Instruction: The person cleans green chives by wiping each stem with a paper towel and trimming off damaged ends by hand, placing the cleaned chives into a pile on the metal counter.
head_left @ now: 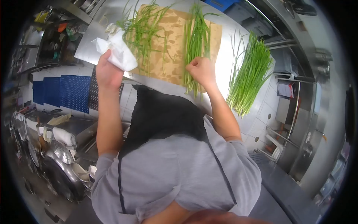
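Leftward, left hand (pixel 109 71) gripping crumpled white cloth (pixel 122 56); loose green stalks (pixel 144 35) on brown paper (pixel 174 44); right hand (pixel 201 72), fingers curled closed at middle bunch (pixel 196 37), can't tell if stalks pinched; thicker bunch (pixel 250 71) far right, on steel table (pixel 229 48)

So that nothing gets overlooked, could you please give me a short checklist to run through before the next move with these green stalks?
1. White sheet held in the left grip: ok.
2. Right grip at the middle bunch: ok, fingers curled there.
3. Right grip closed around stalks: cannot tell, the hand hides it.
4. Middle bunch wholly on the brown paper: not ok, lower ends poke past the near edge.
5. Left stalks gathered neatly: not ok, they lie loosely spread.
6. Right bundle apart from the brown paper: ok, on the metal table.
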Demonstrator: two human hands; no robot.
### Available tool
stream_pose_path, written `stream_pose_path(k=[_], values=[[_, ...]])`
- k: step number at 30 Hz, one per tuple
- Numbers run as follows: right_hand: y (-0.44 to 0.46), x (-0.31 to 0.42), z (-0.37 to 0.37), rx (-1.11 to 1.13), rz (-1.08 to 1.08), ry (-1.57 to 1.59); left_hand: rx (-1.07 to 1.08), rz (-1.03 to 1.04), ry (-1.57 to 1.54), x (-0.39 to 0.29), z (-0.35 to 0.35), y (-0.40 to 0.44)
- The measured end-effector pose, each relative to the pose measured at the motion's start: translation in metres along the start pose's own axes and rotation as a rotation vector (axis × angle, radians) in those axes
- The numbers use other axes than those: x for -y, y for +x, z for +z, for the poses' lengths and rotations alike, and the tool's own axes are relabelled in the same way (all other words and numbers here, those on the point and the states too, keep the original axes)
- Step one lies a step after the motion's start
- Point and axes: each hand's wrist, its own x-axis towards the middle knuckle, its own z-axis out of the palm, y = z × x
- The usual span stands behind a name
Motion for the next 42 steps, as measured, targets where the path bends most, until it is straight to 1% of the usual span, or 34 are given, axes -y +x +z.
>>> stream_pose_path(k=[2, 5, 8, 11, 14, 17, 20, 24, 27, 30, 32, 34, 35, 38, 41, 42], values=[[-0.001, -0.003, -0.012, 0.013, 0.065, 0.121, -0.012, -0.012, -0.002, -0.002, -0.007, -0.001], [0.000, -0.014, -0.020, 0.187, 0.312, 0.776, 0.017, -0.046, -0.023, 0.002, -0.014, 0.002], [-0.006, -0.020, -0.022, 0.196, 0.386, 1.028, 0.019, -0.075, -0.020, 0.008, -0.009, 0.003], [-0.016, -0.022, -0.023, 0.202, 0.434, 1.103, 0.016, -0.107, -0.015, 0.013, -0.004, 0.002], [-0.021, -0.026, -0.025, 0.220, 0.443, 1.098, 0.021, -0.130, 0.001, 0.018, 0.002, 0.000], [-0.028, -0.017, -0.037, 0.236, 0.404, 1.167, 0.042, -0.149, 0.005, 0.022, 0.005, 0.000], [-0.018, -0.041, -0.020, 0.179, 0.468, 1.111, 0.041, -0.178, 0.010, 0.029, 0.000, -0.002], [-0.030, -0.030, -0.023, 0.221, 0.400, 1.089, 0.104, -0.234, 0.026, 0.037, -0.005, -0.001], [-0.032, -0.014, -0.030, 0.199, 0.357, 1.075, 0.141, -0.334, 0.028, 0.051, -0.008, -0.004], [-0.031, -0.010, -0.029, 0.189, 0.348, 1.086, 0.202, -0.505, -0.073, 0.065, -0.010, -0.002], [-0.030, -0.010, -0.026, 0.186, 0.345, 1.101, 0.311, -0.575, -0.138, 0.077, -0.030, 0.007], [-0.032, -0.003, -0.026, 0.115, 0.296, 1.037, 0.375, -0.611, -0.235, 0.083, -0.010, 0.000], [-0.033, 0.001, -0.025, 0.081, 0.272, 1.005, 0.331, -0.583, -0.170, 0.082, 0.003, -0.007], [-0.037, 0.009, -0.021, 0.030, 0.185, 0.930, 0.376, -0.619, -0.142, 0.083, 0.001, -0.004], [-0.039, 0.017, -0.021, -0.015, 0.138, 0.830, 0.043, -0.300, 0.642, 0.088, 0.016, -0.004], [-0.038, 0.019, -0.020, -0.048, 0.079, 0.801, 0.145, -0.201, 0.900, 0.084, 0.017, -0.003]])
